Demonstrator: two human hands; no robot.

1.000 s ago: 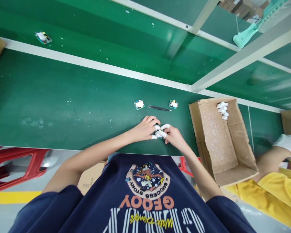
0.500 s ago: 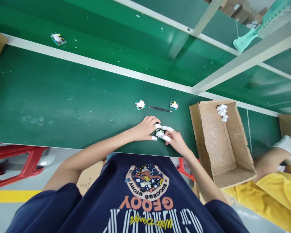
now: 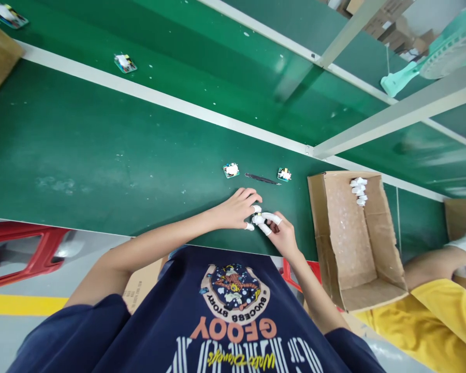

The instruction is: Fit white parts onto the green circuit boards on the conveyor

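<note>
A small circuit board with white parts is between my hands near the table's front edge, mostly covered by fingers. White finger cots cover the thumb and index finger of both hands. My left hand grips the board's left side between thumb and index finger, its other fingers stretched out. From the right, my right hand closes its thumb and index finger on the board's white top. Whether they pinch a separate part is hidden. Beyond lie black tweezers, between a second board and a third board.
An open cardboard box stands to my right, with white finger cots inside. Behind a pale rail, more boards lie on a green belt. A white post slants across the right. Another person's arm is at far right.
My right thumb and index finger have come closer together over the board. Boards on the belt have shifted right, and another shows more fully at top left. The view has shifted slightly.
</note>
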